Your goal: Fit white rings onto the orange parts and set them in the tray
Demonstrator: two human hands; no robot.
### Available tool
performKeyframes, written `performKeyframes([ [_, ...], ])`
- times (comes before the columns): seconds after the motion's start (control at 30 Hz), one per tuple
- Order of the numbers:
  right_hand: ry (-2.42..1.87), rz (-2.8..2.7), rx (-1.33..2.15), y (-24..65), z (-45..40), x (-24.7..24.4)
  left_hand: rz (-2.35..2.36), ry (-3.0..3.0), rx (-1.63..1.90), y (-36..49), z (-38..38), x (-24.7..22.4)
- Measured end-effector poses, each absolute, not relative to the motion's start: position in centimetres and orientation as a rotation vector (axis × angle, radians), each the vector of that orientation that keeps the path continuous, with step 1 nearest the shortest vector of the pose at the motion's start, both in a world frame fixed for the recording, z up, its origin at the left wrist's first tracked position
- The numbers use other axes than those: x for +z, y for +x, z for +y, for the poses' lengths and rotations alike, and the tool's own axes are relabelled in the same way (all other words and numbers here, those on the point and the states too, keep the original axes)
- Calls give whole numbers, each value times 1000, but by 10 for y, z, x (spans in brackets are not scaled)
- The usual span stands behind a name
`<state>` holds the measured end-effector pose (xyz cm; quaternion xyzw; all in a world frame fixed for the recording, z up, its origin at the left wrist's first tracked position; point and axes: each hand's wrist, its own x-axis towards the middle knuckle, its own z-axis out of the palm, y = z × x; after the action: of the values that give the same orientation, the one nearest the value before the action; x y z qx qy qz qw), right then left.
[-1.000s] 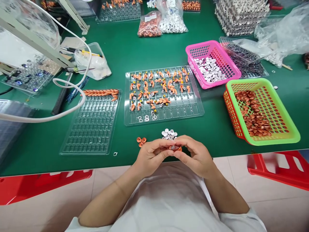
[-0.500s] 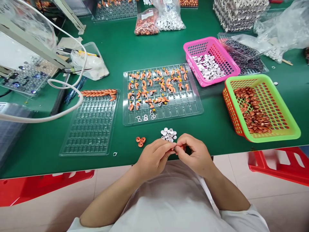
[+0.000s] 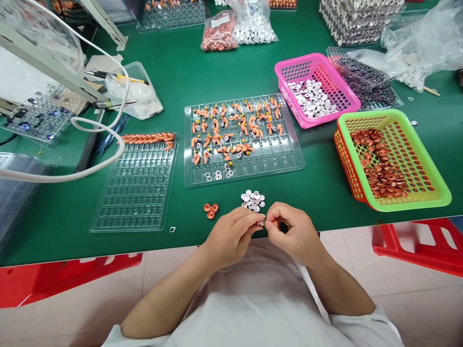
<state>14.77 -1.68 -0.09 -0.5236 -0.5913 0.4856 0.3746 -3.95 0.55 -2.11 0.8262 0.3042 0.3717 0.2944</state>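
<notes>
Close together at the table's front edge, both my hands work with closed fingertips. My left hand [image 3: 235, 236] pinches a small whitish piece [image 3: 261, 222], mostly covered by the fingers. Opposite it, my right hand [image 3: 292, 235] is closed in a pinch, and a bit of a small orange piece [image 3: 275, 223] shows at its fingers. Just beyond the hands lies a pile of white discs [image 3: 252, 198]. To the left of that pile sit 3 copper-coloured discs [image 3: 211, 210]. Behind them, a clear tray [image 3: 267, 169] holds many curved orange parts and some white rings.
Another clear tray [image 3: 130, 193] with a row of orange-brown parts lies left. On the right stand a pink basket [image 3: 342, 82] of white discs and a green basket [image 3: 430, 178] of copper discs. A white cable [image 3: 72, 178] loops over the left side. Filled bags [image 3: 219, 36] stand behind.
My right fingertips have drawn slightly right, away from the left ones, and a whitish piece now shows at the left fingertips. The rest looks the same.
</notes>
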Motion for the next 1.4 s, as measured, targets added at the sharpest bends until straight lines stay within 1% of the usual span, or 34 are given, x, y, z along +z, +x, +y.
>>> performKeyframes([
  [0.07,-1377,-1468,1324,151,-15,1,802,2219,1011,-40,7,-22],
  [0.13,-1404,-1433,1333,153,-14,1,832,2176,1018,-39,6,-21],
  [0.33,-1410,-1343,1370,150,-16,-4,972,1792,958,-36,0,-19],
  [0.57,-1376,-1357,1237,146,-17,-3,1019,1263,878,-33,-4,-21],
  [0.73,-1365,-1315,1185,145,-17,0,978,1062,885,-32,-3,-17],
  [1.0,-1325,-1301,1211,140,-18,5,1022,1079,910,-34,-1,-16],
  [1.4,-1411,-1369,1212,142,-14,5,1138,1519,936,-37,-4,-22],
])
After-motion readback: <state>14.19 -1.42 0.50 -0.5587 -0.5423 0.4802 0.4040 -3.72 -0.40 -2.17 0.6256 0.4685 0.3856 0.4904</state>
